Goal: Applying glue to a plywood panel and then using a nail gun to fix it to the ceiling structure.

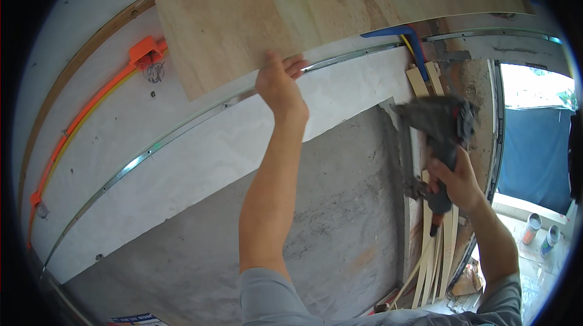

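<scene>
A thin plywood sheet (225, 22) spans the upper part of the view, up against the white ceiling. At its lower edge my left hand (281, 86) is raised with fingers apart, touching or very close to the board and holding nothing. Lower and to the right, my right hand (456, 180) is wrapped round the handle of a dark nail gun (443, 122). The nail gun is blurred by motion and apart from the plywood, its nose pointing left. A thin metal channel (340, 58) runs along the wall just below the board.
An orange conduit (76, 122) with an orange junction box (144, 52) and loose wires is on the left. A bent blue conduit (398, 32) hangs beside the board. Wooden strips (450, 247) lean behind the nail gun. Cans (532, 226) stand by the opening at right.
</scene>
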A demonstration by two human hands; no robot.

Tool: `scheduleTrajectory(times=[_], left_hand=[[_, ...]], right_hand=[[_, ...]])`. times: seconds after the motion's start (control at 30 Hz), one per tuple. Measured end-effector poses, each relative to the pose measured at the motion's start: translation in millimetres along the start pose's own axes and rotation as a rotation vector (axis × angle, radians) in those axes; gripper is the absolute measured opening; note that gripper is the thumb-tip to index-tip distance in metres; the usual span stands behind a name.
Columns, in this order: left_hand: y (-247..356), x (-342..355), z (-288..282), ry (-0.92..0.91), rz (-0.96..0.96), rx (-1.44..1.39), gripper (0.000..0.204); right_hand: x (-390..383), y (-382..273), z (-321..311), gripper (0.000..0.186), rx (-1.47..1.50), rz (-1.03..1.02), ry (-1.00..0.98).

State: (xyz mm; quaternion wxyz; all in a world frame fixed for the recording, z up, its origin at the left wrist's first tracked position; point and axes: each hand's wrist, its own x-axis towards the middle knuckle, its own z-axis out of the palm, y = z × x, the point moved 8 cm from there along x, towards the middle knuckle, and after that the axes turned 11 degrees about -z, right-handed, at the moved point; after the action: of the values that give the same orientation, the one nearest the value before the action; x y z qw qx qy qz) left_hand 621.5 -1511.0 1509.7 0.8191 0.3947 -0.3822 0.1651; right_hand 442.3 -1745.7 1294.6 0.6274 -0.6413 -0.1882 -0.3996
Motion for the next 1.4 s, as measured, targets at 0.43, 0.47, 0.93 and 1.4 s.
scheduleTrajectory(times=[0.43,0.47,0.93,1.4], left_hand=[[36.1,7.7,-17.2,0.209,0.233,0.119,0.044],[37.6,8.6,-19.2,0.212,0.244,0.126,0.045],[35.2,10.3,-17.9,0.185,0.258,0.109,0.046],[39.5,11.3,-22.4,0.176,0.222,0.105,0.038]], right_hand=[[97.9,-71.2,123.2,0.026,-0.102,-0.094,-0.300],[97.0,-67.3,128.1,0.028,-0.123,-0.100,-0.319],[98.1,-73.3,134.1,0.027,-0.252,-0.166,-0.298],[65.7,-50.3,117.3,0.017,-0.140,-0.099,-0.222]])
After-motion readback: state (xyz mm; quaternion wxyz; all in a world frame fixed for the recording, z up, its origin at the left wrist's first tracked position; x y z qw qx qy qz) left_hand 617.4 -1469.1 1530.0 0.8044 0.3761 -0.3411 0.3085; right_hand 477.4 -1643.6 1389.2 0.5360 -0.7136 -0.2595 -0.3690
